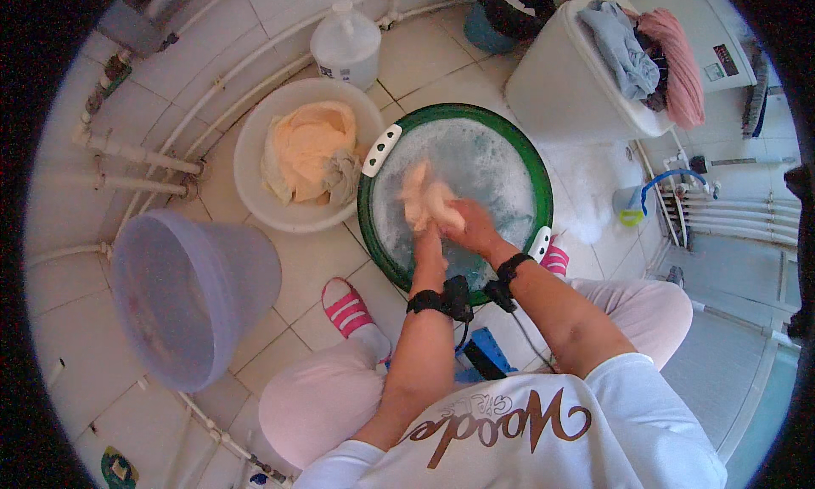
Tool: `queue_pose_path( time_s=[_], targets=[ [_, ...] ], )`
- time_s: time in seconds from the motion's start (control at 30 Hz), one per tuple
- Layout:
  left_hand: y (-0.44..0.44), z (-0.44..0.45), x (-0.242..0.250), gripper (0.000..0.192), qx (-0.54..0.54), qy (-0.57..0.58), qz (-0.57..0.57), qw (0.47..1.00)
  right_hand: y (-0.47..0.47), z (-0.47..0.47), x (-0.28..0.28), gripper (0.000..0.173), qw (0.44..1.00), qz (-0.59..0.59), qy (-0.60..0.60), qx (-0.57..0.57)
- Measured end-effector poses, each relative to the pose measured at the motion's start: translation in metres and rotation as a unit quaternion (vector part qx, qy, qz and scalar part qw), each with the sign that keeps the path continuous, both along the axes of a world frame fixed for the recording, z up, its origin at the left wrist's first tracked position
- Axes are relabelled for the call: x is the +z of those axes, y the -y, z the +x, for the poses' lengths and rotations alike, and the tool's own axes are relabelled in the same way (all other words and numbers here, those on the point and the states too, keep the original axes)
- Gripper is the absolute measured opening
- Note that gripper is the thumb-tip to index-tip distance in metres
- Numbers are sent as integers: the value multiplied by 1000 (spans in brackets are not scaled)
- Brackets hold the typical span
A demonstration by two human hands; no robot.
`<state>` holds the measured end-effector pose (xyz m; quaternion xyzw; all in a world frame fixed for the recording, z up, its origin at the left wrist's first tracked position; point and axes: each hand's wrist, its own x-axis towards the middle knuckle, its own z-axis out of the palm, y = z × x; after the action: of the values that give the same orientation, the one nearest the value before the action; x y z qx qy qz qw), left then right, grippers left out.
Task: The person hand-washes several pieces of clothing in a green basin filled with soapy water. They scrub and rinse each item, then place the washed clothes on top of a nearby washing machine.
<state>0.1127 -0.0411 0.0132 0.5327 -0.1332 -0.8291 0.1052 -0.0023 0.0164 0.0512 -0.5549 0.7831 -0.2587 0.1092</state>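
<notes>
A round green basin with white handles stands on the floor before me, holding foamy water. Over the water, a wet peach-coloured cloth is bunched between my two hands. My right hand grips one fold of it from the right. My left hand is on the lower left part of the cloth, and its fingers are mostly covered and blurred. Both wrists wear black straps with small devices and cables.
A white basin with peach and grey cloths stands at the left, near a clear plastic jug. A translucent purple bucket is tilted nearer me. Grey and pink clothes lie on a white bin. Wall pipes run behind.
</notes>
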Motion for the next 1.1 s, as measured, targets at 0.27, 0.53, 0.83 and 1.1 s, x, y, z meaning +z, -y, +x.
queue_pose_path(
  time_s=[0.27, 0.53, 0.83, 1.1],
  targets=[
    [11, 1, 7, 45, 91, -156, 82, 980, 5, 12, 20, 35, 922, 108, 339, -152],
    [9, 1, 12, 35, -59, -88, -241, 965, 17, 52, 68, 35, 977, 138, 118, -115],
    [-5, -16, 11, 39, 166, -182, 7, 969, 22, -25, 14, 43, 930, 126, 163, -303],
    [12, -12, -12, 57, 46, -36, -12, 998, -7, 4, -13, 42, 812, 91, 535, -214]
  ],
)
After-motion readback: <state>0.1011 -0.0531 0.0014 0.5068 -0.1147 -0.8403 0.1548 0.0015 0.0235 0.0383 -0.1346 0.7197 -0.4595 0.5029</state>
